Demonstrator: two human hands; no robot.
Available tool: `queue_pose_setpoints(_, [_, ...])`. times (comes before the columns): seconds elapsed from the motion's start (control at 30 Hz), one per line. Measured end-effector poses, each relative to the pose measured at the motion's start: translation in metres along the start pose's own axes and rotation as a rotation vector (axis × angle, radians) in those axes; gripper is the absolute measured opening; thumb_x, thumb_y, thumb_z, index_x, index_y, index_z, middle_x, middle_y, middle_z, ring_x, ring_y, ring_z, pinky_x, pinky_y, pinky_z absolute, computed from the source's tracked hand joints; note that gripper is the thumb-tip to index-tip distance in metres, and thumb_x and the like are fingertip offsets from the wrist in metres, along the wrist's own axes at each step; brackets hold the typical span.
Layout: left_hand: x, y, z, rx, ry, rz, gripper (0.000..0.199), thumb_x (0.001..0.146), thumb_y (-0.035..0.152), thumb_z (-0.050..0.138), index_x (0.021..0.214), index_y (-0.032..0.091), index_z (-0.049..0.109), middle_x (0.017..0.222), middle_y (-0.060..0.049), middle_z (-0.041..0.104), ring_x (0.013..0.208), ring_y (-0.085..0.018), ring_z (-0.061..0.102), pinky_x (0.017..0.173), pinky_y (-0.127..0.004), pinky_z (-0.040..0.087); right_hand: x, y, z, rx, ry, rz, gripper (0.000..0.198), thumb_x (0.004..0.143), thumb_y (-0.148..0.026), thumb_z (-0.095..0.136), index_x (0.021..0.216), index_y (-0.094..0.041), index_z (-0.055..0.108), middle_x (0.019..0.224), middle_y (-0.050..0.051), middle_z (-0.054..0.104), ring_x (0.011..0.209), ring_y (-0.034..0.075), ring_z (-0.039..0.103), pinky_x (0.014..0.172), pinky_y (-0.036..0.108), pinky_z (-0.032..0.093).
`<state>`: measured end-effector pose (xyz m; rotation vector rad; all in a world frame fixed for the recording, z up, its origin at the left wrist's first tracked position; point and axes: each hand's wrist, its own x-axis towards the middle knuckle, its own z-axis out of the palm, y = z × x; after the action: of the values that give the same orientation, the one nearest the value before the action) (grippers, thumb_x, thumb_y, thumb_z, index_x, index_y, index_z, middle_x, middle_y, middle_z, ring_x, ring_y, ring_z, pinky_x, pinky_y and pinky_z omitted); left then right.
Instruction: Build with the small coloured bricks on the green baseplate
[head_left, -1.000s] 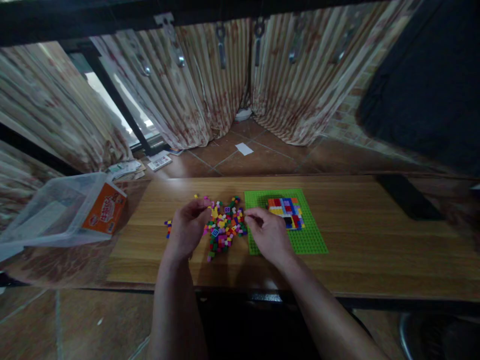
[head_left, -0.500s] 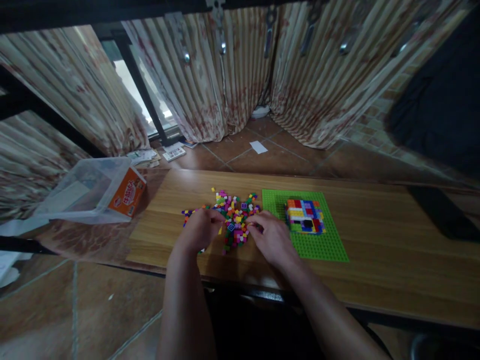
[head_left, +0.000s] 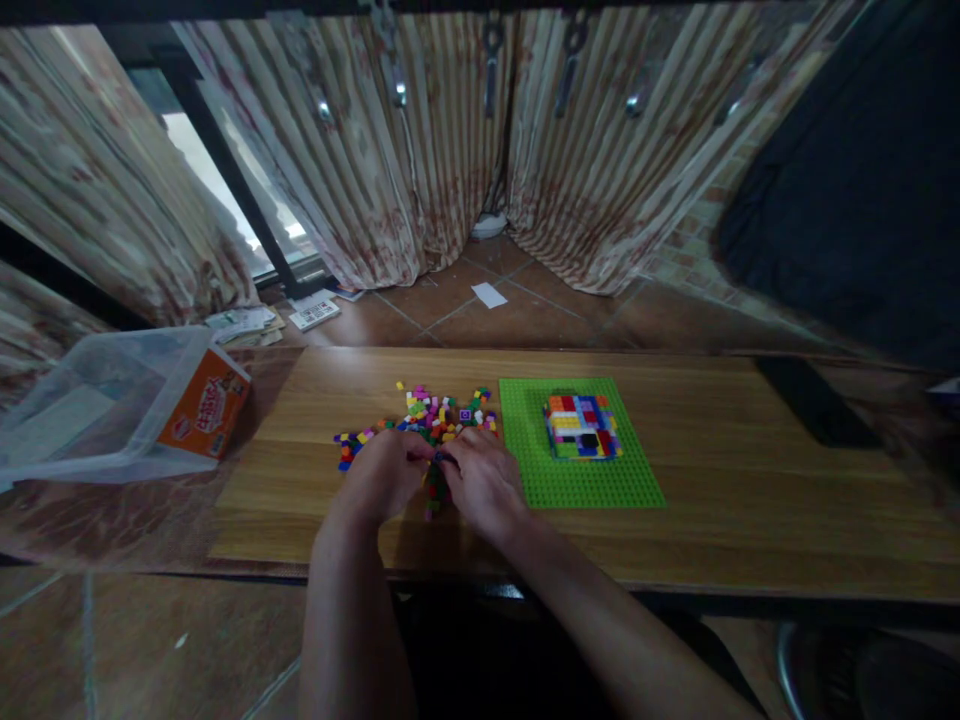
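My left hand and my right hand meet fingertip to fingertip over a pile of small toy building bricks in many colours. Both hands are closed in a pinch, and whatever they hold is too small or too hidden to name. A dark blue brick shows between the fingertips; I cannot tell if it is held or lies in the pile. To the right, a green baseplate carries a low, roughly square build of multicoloured bricks. My hands cover part of the pile.
A clear plastic bin with an orange label lies left of the wooden table. A dark flat object rests at the table's right end. Beyond are papers on the tiled floor and striped curtains.
My right hand has moved left over the pile, bringing its fingertips to those of my left hand. The whole view has shifted to the right. The build on the baseplate looks the same.
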<state>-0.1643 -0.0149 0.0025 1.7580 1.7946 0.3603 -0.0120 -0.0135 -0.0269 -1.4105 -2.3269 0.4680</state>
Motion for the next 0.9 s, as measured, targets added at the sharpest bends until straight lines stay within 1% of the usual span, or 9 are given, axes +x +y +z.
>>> queue_pose_setpoints(0.17, [0.003,-0.001,0.002,0.029,-0.01,0.018,0.028,0.07,0.012,0.048,0.077,0.019,0.074,0.07,-0.002,0.071,0.068,-0.015,0.062,0.062,-0.023,0.043,0.001,0.004,-0.003,-0.032,-0.013,0.014,0.022,0.09,-0.017,0.047,0.088,-0.02,0.069,0.092,0.007,0.065,0.094,0.021,0.055,0.084,0.03,0.042])
queue_pose_setpoints(0.3, [0.002,0.002,0.001,0.028,-0.014,-0.006,0.028,0.07,0.012,0.048,0.078,0.018,0.074,0.072,-0.002,0.071,0.068,-0.015,0.062,0.062,-0.023,0.044,-0.001,0.007,-0.012,0.033,-0.008,0.055,0.023,0.09,-0.016,0.047,0.088,-0.019,0.069,0.091,0.006,0.067,0.092,0.019,0.057,0.085,0.028,0.041])
queue_pose_setpoints(0.43, [0.0,0.006,0.0,0.021,-0.01,-0.023,0.028,0.071,0.012,0.049,0.079,0.018,0.075,0.072,-0.003,0.071,0.067,-0.015,0.062,0.065,-0.023,0.045,-0.005,0.011,-0.021,0.089,0.022,0.111,0.02,0.089,-0.016,0.05,0.091,-0.019,0.07,0.093,0.005,0.069,0.092,0.019,0.06,0.087,0.028,0.042])
queue_pose_setpoints(0.57, [0.0,0.005,0.001,0.032,0.021,-0.032,0.028,0.069,0.01,0.05,0.079,0.018,0.075,0.075,-0.003,0.072,0.069,-0.016,0.063,0.065,-0.023,0.046,-0.004,0.015,-0.023,0.109,0.055,0.163,0.021,0.089,-0.015,0.049,0.092,-0.02,0.07,0.096,0.005,0.069,0.093,0.019,0.061,0.086,0.029,0.042])
queue_pose_setpoints(0.73, [0.001,-0.001,0.003,0.014,0.049,-0.022,0.025,0.068,0.012,0.052,0.079,0.018,0.074,0.074,-0.003,0.071,0.071,-0.016,0.061,0.064,-0.023,0.045,-0.002,0.017,-0.024,0.105,0.065,0.172,0.021,0.088,-0.015,0.05,0.092,-0.021,0.069,0.096,0.005,0.068,0.091,0.019,0.061,0.083,0.029,0.043])
queue_pose_setpoints(0.9, [-0.002,0.002,-0.003,-0.002,0.076,-0.05,0.025,0.071,0.014,0.051,0.079,0.016,0.074,0.071,-0.004,0.068,0.068,-0.015,0.059,0.063,-0.023,0.043,0.001,0.027,-0.028,0.082,0.114,0.201,0.022,0.088,-0.015,0.049,0.09,-0.021,0.07,0.093,0.005,0.067,0.088,0.018,0.059,0.081,0.029,0.042])
